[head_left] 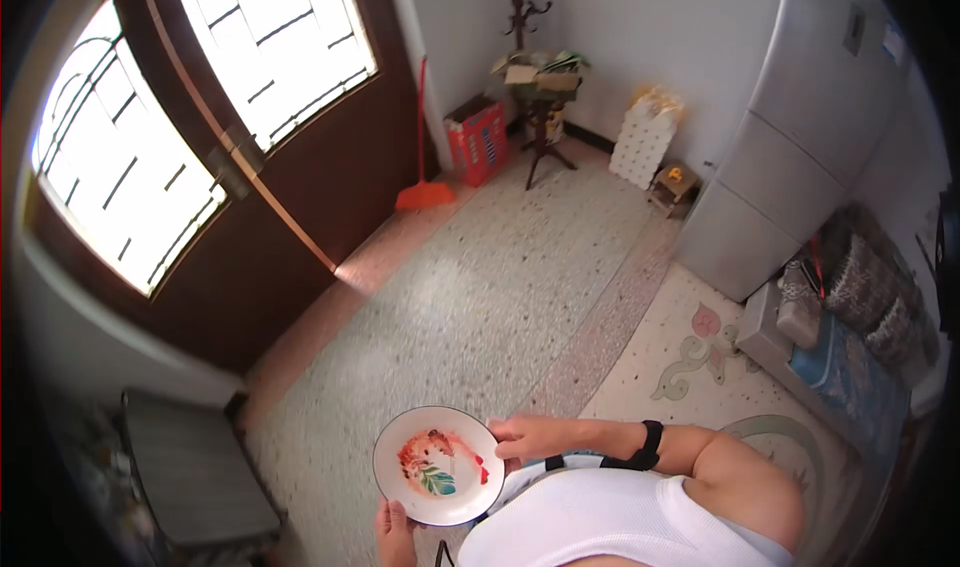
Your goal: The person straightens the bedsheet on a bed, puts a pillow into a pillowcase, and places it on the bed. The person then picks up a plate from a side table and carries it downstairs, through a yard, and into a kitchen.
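A round white plate (400,432) with a dark rim is held in front of my body, low in the view. Its face shows a red and green leaf-like pattern, with red smears or marks near the right side. My left hand (395,519) grips the plate's lower left edge, thumb on the rim. On the plate's right edge, my right hand (512,439) is closed round the rim, with a black band on that wrist. The fingers under the plate are hidden.
Double doors (340,157) stand at the left, a red broom (425,195) and red box (478,142) beyond them. A stand (545,92) is in the corner. A grey refrigerator (770,182), a blue box (850,367) and a dark table (195,467) flank the floor.
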`<control>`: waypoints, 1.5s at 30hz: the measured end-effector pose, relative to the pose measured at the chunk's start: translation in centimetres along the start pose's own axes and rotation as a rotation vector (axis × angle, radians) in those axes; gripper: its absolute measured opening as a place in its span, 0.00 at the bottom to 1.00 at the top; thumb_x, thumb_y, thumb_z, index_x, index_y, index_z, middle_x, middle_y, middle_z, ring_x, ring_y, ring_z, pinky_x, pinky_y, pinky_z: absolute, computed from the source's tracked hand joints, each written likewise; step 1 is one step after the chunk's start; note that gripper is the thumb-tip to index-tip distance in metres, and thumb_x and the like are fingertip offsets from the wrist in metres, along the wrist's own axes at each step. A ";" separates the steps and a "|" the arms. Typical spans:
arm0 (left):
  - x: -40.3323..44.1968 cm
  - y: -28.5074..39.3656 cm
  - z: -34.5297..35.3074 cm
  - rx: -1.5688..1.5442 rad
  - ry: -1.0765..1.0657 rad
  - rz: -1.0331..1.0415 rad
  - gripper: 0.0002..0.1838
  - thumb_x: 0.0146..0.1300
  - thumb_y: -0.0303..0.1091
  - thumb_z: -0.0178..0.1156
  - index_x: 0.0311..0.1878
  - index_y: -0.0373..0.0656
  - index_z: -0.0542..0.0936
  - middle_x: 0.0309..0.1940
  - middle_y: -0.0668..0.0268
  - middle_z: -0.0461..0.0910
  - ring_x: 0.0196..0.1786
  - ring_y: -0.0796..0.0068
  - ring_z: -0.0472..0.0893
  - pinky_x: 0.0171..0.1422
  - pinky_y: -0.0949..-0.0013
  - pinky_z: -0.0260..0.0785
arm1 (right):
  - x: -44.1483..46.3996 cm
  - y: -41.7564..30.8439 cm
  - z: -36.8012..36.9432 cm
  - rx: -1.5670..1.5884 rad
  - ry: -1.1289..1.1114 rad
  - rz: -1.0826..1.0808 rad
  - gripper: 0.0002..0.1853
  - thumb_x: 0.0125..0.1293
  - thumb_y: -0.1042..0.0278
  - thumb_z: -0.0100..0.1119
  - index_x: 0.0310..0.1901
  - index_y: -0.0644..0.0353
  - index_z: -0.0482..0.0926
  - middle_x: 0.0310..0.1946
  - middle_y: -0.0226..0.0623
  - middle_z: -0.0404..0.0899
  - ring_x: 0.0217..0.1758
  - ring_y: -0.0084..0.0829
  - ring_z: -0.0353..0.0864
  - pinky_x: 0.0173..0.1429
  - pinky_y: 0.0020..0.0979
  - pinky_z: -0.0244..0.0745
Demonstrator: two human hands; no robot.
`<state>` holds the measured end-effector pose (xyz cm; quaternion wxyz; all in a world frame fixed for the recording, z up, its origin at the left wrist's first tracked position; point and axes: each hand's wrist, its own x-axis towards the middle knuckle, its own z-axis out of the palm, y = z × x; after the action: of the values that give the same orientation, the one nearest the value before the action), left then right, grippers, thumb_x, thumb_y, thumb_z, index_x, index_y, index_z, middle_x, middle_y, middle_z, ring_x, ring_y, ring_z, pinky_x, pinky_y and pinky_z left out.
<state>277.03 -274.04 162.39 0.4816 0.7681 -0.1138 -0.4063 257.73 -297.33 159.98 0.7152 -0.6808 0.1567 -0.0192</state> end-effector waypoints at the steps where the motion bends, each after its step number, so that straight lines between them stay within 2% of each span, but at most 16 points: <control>1: 3.4 2.8 0.5 0.017 -0.033 0.010 0.28 0.69 0.44 0.46 0.63 0.31 0.62 0.58 0.51 0.68 0.58 0.64 0.70 0.61 0.64 0.62 | 1.3 -0.9 -1.8 0.004 0.038 -0.001 0.13 0.59 0.66 0.46 0.38 0.67 0.74 0.26 0.35 0.79 0.28 0.24 0.77 0.36 0.27 0.73; 3: 9.2 7.8 2.0 -0.010 -0.340 0.389 0.17 0.71 0.37 0.43 0.54 0.35 0.69 0.34 0.66 0.76 0.30 0.82 0.73 0.31 0.77 0.66 | 3.1 -2.4 -4.6 0.057 0.132 0.021 0.13 0.59 0.66 0.46 0.37 0.67 0.75 0.26 0.35 0.79 0.28 0.25 0.77 0.36 0.27 0.73; 7: 17.4 15.5 5.9 0.063 -0.526 0.382 0.15 0.71 0.37 0.43 0.51 0.35 0.70 0.34 0.67 0.76 0.31 0.82 0.74 0.33 0.77 0.68 | 7.1 0.0 -9.9 0.046 0.349 -0.034 0.13 0.58 0.67 0.47 0.38 0.68 0.74 0.26 0.36 0.78 0.28 0.24 0.77 0.34 0.26 0.73; 8: 19.5 17.0 6.3 0.078 -0.536 0.386 0.15 0.71 0.37 0.43 0.51 0.35 0.70 0.34 0.67 0.76 0.31 0.82 0.74 0.33 0.77 0.68 | 7.3 -2.7 -10.7 0.176 0.378 0.019 0.13 0.58 0.67 0.47 0.36 0.68 0.75 0.25 0.35 0.78 0.26 0.23 0.76 0.32 0.25 0.72; 14: 32.3 23.7 8.4 0.306 -0.672 0.506 0.18 0.71 0.39 0.42 0.53 0.34 0.69 0.36 0.68 0.76 0.32 0.82 0.75 0.37 0.77 0.69 | 16.9 -3.2 -19.9 0.380 0.428 0.081 0.10 0.59 0.69 0.47 0.36 0.66 0.74 0.27 0.34 0.77 0.27 0.22 0.74 0.33 0.24 0.70; 20: 40.4 31.1 5.3 0.084 -0.394 0.417 0.22 0.72 0.44 0.39 0.55 0.34 0.68 0.34 0.66 0.77 0.32 0.81 0.76 0.37 0.78 0.69 | 29.9 -7.6 -28.1 0.258 0.331 0.046 0.13 0.59 0.67 0.45 0.35 0.69 0.75 0.24 0.36 0.77 0.26 0.22 0.76 0.32 0.24 0.72; 24: 44.9 35.6 0.1 0.274 -0.026 0.566 0.18 0.70 0.40 0.44 0.42 0.34 0.78 0.27 0.70 0.78 0.29 0.84 0.75 0.31 0.82 0.64 | 35.3 -11.6 -31.8 0.314 0.274 0.036 0.13 0.59 0.68 0.45 0.38 0.70 0.74 0.28 0.34 0.78 0.28 0.21 0.76 0.34 0.24 0.73; 26: 47.3 38.0 -1.4 0.132 0.105 0.584 0.14 0.67 0.34 0.48 0.33 0.36 0.80 0.24 0.71 0.77 0.27 0.86 0.73 0.30 0.82 0.62 | 37.3 -13.5 -33.4 0.298 0.329 0.051 0.13 0.59 0.70 0.45 0.40 0.69 0.74 0.30 0.32 0.78 0.29 0.21 0.76 0.34 0.23 0.73; 28: 48.5 42.7 -2.7 0.143 0.248 0.596 0.09 0.64 0.29 0.49 0.37 0.37 0.78 0.27 0.71 0.77 0.28 0.86 0.72 0.30 0.82 0.62 | 39.8 -13.8 -34.7 0.301 0.290 0.044 0.12 0.58 0.70 0.45 0.40 0.68 0.74 0.30 0.32 0.78 0.29 0.21 0.76 0.34 0.23 0.73; 30: 52.3 45.3 -3.8 0.057 0.240 0.710 0.09 0.62 0.26 0.52 0.45 0.38 0.73 0.35 0.69 0.75 0.33 0.86 0.72 0.31 0.81 0.65 | 40.8 -13.9 -35.2 0.302 0.358 0.059 0.12 0.57 0.71 0.44 0.40 0.66 0.74 0.29 0.33 0.78 0.29 0.21 0.76 0.34 0.21 0.72; 33: 59.6 49.4 -7.7 0.366 0.325 0.755 0.13 0.62 0.32 0.54 0.48 0.37 0.73 0.39 0.63 0.76 0.36 0.77 0.76 0.39 0.74 0.70 | 43.2 -12.8 -35.5 0.357 0.371 0.063 0.12 0.57 0.69 0.44 0.38 0.66 0.74 0.27 0.34 0.78 0.27 0.21 0.76 0.32 0.21 0.71; 35: 64.1 52.7 -10.8 0.707 0.588 0.814 0.18 0.59 0.36 0.57 0.49 0.37 0.73 0.49 0.53 0.72 0.48 0.60 0.75 0.55 0.63 0.66 | 46.3 -12.3 -35.2 0.325 0.365 0.048 0.12 0.57 0.68 0.44 0.37 0.66 0.74 0.25 0.35 0.78 0.25 0.21 0.74 0.31 0.21 0.69; 37: 69.4 54.4 -11.3 0.932 0.788 0.897 0.19 0.57 0.38 0.58 0.49 0.36 0.74 0.51 0.52 0.70 0.51 0.54 0.74 0.61 0.60 0.61 | 48.2 -12.6 -35.8 0.436 0.389 0.071 0.12 0.56 0.68 0.45 0.36 0.67 0.74 0.25 0.34 0.78 0.23 0.21 0.73 0.29 0.21 0.68; 41: 75.4 58.0 -12.2 1.173 0.930 0.813 0.22 0.55 0.40 0.60 0.49 0.36 0.73 0.53 0.50 0.69 0.51 0.51 0.73 0.62 0.57 0.58 | 52.5 -14.2 -37.1 0.366 0.408 0.070 0.11 0.56 0.68 0.46 0.34 0.66 0.74 0.24 0.34 0.78 0.23 0.20 0.73 0.29 0.20 0.68; 43: 74.6 59.4 -13.2 1.324 0.777 0.520 0.23 0.54 0.42 0.60 0.49 0.36 0.73 0.50 0.50 0.71 0.52 0.53 0.73 0.60 0.56 0.60 | 54.6 -14.5 -36.8 0.388 0.368 0.077 0.11 0.56 0.68 0.46 0.34 0.66 0.74 0.24 0.34 0.77 0.23 0.20 0.73 0.29 0.21 0.68; 45: 76.2 58.0 -13.0 1.274 0.825 0.585 0.22 0.54 0.42 0.60 0.47 0.36 0.73 0.44 0.52 0.75 0.51 0.55 0.73 0.60 0.56 0.60 | 56.3 -15.1 -37.6 0.375 0.366 0.090 0.11 0.55 0.67 0.46 0.33 0.64 0.74 0.23 0.33 0.77 0.23 0.21 0.73 0.29 0.21 0.67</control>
<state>348.20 -338.37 174.17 0.0418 0.9218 -0.3327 0.1943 304.66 -348.36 162.71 0.7888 -0.5139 0.3073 -0.1388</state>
